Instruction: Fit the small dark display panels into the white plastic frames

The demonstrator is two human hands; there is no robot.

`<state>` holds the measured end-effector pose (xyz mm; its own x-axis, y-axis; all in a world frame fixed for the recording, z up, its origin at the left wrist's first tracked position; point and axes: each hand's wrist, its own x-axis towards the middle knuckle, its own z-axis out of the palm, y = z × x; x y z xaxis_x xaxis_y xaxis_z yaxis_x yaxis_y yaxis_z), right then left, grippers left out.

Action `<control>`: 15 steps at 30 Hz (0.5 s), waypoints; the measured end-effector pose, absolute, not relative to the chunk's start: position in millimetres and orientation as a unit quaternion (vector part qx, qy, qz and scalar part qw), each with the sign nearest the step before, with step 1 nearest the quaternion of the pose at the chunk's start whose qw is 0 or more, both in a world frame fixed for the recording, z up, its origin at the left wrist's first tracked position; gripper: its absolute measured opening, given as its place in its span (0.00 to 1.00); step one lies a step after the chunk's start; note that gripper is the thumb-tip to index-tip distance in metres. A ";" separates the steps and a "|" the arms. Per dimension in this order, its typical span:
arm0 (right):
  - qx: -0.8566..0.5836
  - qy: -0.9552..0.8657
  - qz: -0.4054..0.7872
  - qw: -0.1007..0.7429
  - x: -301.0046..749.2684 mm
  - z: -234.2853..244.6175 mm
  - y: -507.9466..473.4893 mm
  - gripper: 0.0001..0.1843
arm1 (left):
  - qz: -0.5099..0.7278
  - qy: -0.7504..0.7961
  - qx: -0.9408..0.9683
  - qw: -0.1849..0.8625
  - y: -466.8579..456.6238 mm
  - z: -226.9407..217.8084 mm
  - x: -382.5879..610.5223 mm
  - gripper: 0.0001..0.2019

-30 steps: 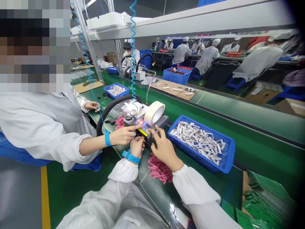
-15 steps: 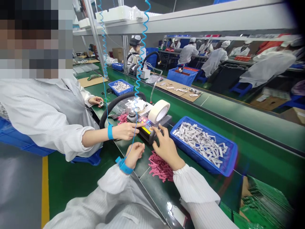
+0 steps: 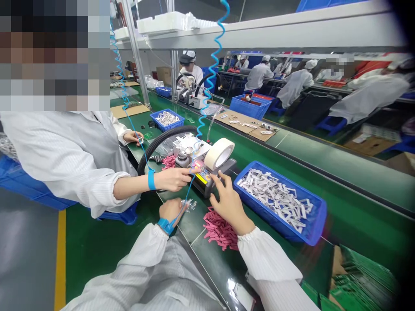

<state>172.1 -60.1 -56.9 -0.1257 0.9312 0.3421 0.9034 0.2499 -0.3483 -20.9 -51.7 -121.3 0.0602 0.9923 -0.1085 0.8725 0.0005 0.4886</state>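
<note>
Left arm: your forearm slanted forward from the lower left, and your left hand [image 3: 170, 211] was back-up over the near edge of the worktop [image 3: 210, 263], a blue wrist strap [image 3: 166, 226] round the wrist.
Left fingers: bent and partly hidden; a crinkled clear scrap [image 3: 192, 205] showed at their tips, though you could not tell whether they were clamped on it.
Right arm: your forearm came in from the lower right, your right hand [image 3: 229, 205] beside the pink strips [image 3: 220, 233], fingers forward.
Right fingers: apart, thumb and index spread, tips at the tape dispenser's near right corner.
Tape dispenser [image 3: 202, 189]: on the worktop ahead of both your hands, a tape roll [image 3: 211, 157] upright on it.
Co-worker's hand [image 3: 173, 178]: index extended at the buttons.
Blue tray [image 3: 320, 224]: right of your right hand, filled with white pieces [image 3: 275, 194].
</note>
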 end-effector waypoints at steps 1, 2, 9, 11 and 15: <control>-0.613 -0.749 0.027 0.248 171.4 -56.7 -59.7 0.33 | 0.127 0.675 0.695 0.212 -53.1 -121.6 -21.6 0.14; -0.615 -0.748 0.027 0.246 170.5 -56.7 -59.2 0.33 | 0.119 0.678 0.697 0.203 -54.5 -121.9 -22.1 0.14; -0.629 -0.740 0.018 0.236 164.4 -57.4 -57.5 0.34 | 0.112 0.691 0.692 0.175 -58.3 -122.8 -25.3 0.17; -0.632 -0.739 0.015 0.233 163.9 -57.1 -57.7 0.34 | 0.120 0.693 0.688 0.181 -57.4 -124.4 -27.4 0.20; -0.636 -0.739 0.009 0.222 162.8 -56.1 -56.9 0.35 | 0.154 0.690 0.679 0.197 -57.9 -129.5 -30.9 0.19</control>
